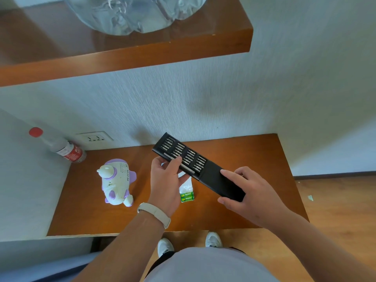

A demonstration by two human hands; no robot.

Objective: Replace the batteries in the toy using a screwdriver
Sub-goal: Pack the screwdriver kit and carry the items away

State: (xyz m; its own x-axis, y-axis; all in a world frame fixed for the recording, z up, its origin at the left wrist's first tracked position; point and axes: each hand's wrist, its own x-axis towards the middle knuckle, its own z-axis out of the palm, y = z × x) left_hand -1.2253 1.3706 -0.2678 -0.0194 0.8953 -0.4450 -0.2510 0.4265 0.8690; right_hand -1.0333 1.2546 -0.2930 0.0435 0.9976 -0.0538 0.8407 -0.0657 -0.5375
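A black screwdriver kit (205,171) is held in the air above the wooden table (254,159), its tray slid out and showing rows of bits. My right hand (250,192) grips the closed sleeve end. My left hand (168,180) supports the tray's near edge, thumb resting on the grey screwdriver handle (186,167) lying in it. A white and purple toy (118,181) stands on the table to the left. A pack of green batteries (187,196) lies on the table under the kit, partly in a torn white wrapper.
A plastic bottle (63,148) with a red cap stands in the back left corner by a wall socket (95,138). A wooden shelf (142,53) overhangs above, carrying a large clear water jug (130,13). My white shoes show on the floor below.
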